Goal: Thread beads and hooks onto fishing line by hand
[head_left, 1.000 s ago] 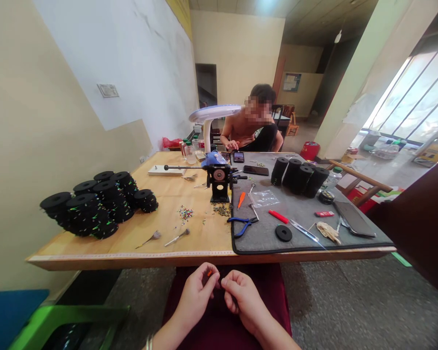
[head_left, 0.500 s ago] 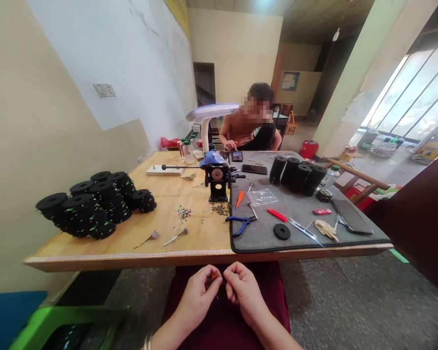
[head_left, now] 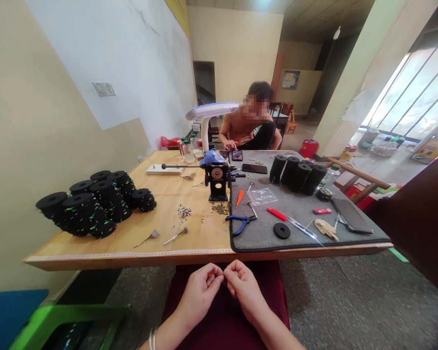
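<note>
The left hand (head_left: 201, 294) is gripping a small orange piece (head_left: 209, 275), partly hidden inside its curled fingers; the right hand (head_left: 244, 288) is pinching closed beside those fingertips, anything between being too small to tell. Both are hovering before the table (head_left: 168, 194), where blue pliers (head_left: 246, 220) are lying on a grey mat (head_left: 257, 239) and black spools (head_left: 82, 214) are standing far left.
</note>
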`<action>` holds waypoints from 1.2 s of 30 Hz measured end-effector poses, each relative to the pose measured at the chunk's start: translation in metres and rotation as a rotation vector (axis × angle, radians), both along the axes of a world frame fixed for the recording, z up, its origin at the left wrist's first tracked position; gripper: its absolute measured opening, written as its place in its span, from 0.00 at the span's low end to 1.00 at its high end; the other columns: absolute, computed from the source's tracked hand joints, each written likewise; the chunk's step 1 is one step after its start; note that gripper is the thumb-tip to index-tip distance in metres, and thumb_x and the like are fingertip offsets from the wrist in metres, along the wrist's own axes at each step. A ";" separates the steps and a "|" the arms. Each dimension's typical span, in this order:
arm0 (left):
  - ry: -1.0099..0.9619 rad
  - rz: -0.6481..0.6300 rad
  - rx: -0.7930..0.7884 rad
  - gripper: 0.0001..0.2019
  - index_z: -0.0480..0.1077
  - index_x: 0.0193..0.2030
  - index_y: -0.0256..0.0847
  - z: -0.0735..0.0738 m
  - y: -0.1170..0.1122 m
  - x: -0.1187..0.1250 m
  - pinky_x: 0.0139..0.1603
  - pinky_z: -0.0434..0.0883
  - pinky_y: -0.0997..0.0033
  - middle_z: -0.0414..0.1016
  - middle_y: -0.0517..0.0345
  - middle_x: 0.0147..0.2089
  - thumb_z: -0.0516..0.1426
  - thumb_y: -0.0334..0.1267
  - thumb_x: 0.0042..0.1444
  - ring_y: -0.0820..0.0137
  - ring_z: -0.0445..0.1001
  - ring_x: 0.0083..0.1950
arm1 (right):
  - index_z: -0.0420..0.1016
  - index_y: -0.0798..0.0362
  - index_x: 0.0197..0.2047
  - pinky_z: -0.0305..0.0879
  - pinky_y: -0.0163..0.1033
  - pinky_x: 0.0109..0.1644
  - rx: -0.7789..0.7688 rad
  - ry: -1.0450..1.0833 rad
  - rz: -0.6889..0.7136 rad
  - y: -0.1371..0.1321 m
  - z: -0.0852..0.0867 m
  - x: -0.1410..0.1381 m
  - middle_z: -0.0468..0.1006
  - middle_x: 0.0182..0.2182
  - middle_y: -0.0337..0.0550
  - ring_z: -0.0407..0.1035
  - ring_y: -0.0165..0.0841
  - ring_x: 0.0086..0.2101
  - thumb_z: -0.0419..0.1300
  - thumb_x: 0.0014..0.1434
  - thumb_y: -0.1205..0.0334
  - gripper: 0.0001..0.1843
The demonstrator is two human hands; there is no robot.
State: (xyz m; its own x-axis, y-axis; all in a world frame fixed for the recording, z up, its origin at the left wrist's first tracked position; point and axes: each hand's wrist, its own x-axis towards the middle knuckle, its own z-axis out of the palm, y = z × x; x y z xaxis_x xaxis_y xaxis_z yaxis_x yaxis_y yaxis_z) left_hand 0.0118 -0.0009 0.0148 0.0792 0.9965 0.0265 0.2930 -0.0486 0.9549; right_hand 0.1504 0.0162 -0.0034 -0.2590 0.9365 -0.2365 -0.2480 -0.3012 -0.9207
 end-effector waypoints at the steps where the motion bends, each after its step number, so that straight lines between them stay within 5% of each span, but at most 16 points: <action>1: -0.012 0.003 -0.016 0.09 0.70 0.28 0.39 0.000 0.001 -0.001 0.33 0.66 0.74 0.73 0.58 0.27 0.57 0.41 0.53 0.69 0.70 0.30 | 0.61 0.52 0.27 0.37 0.30 0.20 -0.007 -0.004 0.019 0.000 0.001 0.001 0.58 0.11 0.25 0.44 0.21 0.14 0.64 0.48 0.45 0.21; 9: -0.099 0.051 -0.001 0.10 0.70 0.33 0.38 0.005 0.010 -0.012 0.39 0.67 0.71 0.73 0.57 0.32 0.55 0.44 0.55 0.67 0.70 0.36 | 0.66 0.54 0.25 0.40 0.31 0.20 0.004 -0.104 0.199 -0.002 0.002 0.002 0.58 0.12 0.26 0.47 0.20 0.15 0.63 0.46 0.55 0.13; 14: -0.123 0.100 -0.010 0.11 0.69 0.34 0.39 -0.005 0.013 -0.013 0.26 0.61 0.75 0.64 0.64 0.24 0.52 0.44 0.58 0.73 0.61 0.24 | 0.62 0.52 0.22 0.39 0.30 0.18 0.029 -0.101 0.157 -0.002 0.001 0.000 0.54 0.11 0.24 0.44 0.20 0.14 0.55 0.44 0.64 0.04; 23: -0.173 0.267 -0.006 0.13 0.70 0.35 0.38 -0.006 0.027 -0.033 0.30 0.63 0.72 0.69 0.59 0.30 0.53 0.47 0.55 0.72 0.63 0.27 | 0.58 0.51 0.21 0.38 0.29 0.17 0.024 -0.114 0.056 -0.005 0.003 0.004 0.54 0.09 0.23 0.45 0.20 0.12 0.52 0.43 0.63 0.04; 32: -0.193 -0.012 -0.211 0.15 0.72 0.34 0.36 0.016 0.012 -0.036 0.26 0.57 0.75 0.64 0.64 0.23 0.57 0.49 0.52 0.74 0.58 0.25 | 0.60 0.52 0.26 0.45 0.29 0.19 0.164 -0.190 -0.004 -0.007 -0.002 0.004 0.63 0.11 0.28 0.51 0.22 0.14 0.56 0.52 0.57 0.09; 36: -0.211 -0.025 -0.266 0.16 0.71 0.30 0.36 0.022 0.011 -0.023 0.25 0.55 0.76 0.62 0.65 0.23 0.60 0.50 0.49 0.76 0.55 0.24 | 0.62 0.52 0.26 0.51 0.30 0.22 0.318 -0.334 -0.014 -0.008 -0.003 0.004 0.64 0.13 0.30 0.56 0.24 0.16 0.55 0.55 0.60 0.08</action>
State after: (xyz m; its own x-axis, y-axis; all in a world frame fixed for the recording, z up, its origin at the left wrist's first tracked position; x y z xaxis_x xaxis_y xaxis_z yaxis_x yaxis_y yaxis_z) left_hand -0.0111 0.0103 0.0369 0.1237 0.9685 -0.2160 0.0892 0.2059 0.9745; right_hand 0.1549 0.0082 -0.0062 -0.2040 0.9790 -0.0056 0.0761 0.0102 -0.9970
